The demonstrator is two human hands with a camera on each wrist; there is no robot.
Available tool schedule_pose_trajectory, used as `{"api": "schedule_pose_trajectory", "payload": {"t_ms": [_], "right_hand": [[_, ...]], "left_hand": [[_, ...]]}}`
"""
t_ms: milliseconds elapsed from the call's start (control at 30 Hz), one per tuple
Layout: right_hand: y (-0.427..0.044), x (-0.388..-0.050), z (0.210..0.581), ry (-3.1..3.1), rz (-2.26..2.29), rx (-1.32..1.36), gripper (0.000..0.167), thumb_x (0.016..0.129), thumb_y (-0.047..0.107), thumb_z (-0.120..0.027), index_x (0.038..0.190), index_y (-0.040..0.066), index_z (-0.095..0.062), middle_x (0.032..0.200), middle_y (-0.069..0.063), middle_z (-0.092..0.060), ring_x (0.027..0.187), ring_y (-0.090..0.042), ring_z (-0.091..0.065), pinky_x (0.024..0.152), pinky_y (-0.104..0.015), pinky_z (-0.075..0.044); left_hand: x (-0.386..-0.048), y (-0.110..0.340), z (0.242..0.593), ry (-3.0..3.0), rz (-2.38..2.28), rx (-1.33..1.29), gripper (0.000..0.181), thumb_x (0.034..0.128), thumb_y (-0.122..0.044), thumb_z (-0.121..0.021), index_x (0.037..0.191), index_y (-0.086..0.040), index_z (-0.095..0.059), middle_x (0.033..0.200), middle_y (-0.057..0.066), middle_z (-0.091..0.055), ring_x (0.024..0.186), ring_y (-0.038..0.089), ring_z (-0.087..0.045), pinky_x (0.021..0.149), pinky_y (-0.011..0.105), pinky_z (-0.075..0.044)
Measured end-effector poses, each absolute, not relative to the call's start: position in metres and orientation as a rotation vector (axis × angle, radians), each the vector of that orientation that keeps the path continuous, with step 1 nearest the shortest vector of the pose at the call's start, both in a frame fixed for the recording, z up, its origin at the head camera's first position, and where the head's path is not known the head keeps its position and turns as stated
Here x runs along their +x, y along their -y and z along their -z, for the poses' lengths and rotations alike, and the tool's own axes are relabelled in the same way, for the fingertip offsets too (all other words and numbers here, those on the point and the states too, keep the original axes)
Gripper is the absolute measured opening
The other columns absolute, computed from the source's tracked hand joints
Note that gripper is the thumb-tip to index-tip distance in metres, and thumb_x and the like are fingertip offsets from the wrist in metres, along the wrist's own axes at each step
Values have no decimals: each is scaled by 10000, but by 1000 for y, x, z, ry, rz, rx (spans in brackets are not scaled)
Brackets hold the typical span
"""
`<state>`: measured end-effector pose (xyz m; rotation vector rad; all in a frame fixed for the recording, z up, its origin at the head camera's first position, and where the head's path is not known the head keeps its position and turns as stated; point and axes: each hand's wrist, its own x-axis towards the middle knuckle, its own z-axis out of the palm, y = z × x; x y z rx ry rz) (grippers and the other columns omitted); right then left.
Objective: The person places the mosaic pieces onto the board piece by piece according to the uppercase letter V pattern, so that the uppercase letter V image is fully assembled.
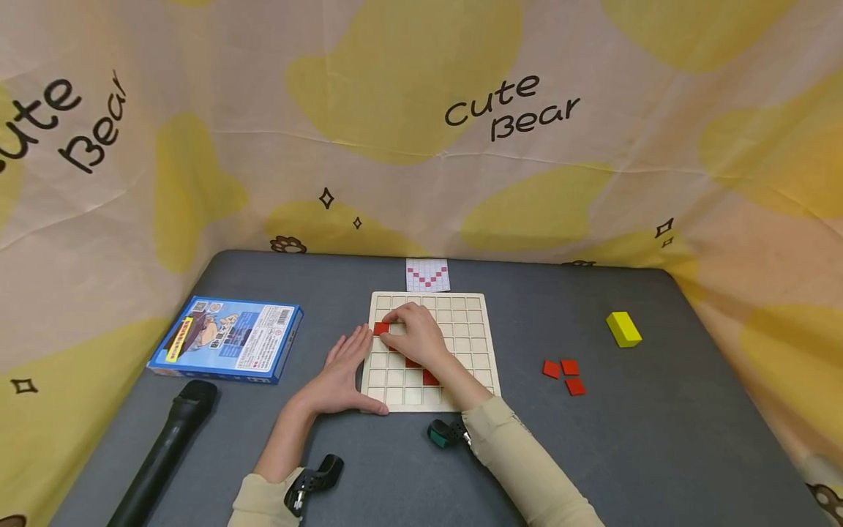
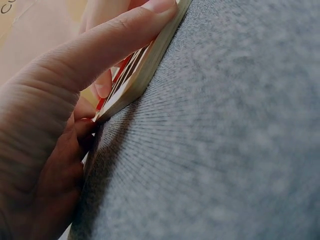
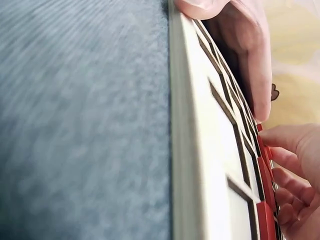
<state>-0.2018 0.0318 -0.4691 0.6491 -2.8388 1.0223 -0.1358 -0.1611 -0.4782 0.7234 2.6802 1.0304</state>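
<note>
A wooden grid board [image 1: 465, 351] lies flat on the dark table. Several red square tiles, such as the near one [image 1: 430, 378], sit in its cells in a slanting line, partly covered by my right hand [image 1: 416, 336]. That hand pinches the red tile [image 1: 380, 329] at the board's left side between thumb and index finger. My left hand [image 1: 336, 380] lies spread at the board's left edge. Its thumb [image 2: 115, 42] rests on the near corner, and its fingers reach along the left side. In the right wrist view, the right fingers [image 3: 287, 137] touch red tiles standing slightly proud of the grid.
Behind the board lies a pattern card [image 1: 427, 275] with a pink V of squares. Three loose red tiles [image 1: 575, 386] and a yellow block [image 1: 623, 329] are to the right. At left are a blue box [image 1: 227, 338] and a long black cylindrical object [image 1: 165, 454].
</note>
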Motion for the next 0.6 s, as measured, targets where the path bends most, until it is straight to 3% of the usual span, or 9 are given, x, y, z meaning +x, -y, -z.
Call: {"api": "schedule_pose_trajectory", "payload": {"t_ms": [333, 600], "right_hand": [[-30, -202, 472, 2869, -1057, 605, 279, 831, 230, -757, 1098, 152, -740, 1132, -39, -631, 1100, -233, -544, 952, -377, -431], [-42, -201, 473, 2771, -1293, 659, 270, 876, 176, -700, 1136, 108, -723, 1172, -48, -651, 1105, -222, -559, 958, -387, -424]], "left_hand": [[-134, 162, 478, -2678, -1037, 711, 1295, 634, -540, -862, 1534, 43, -138, 1616, 185, -59, 1486, 313, -15, 1148, 527, 12], [-136, 161, 479, -2675, -1037, 704, 1289, 640, -548, -856, 1533, 44, -140, 1617, 181, -57, 1487, 311, -14, 1150, 520, 11]]}}
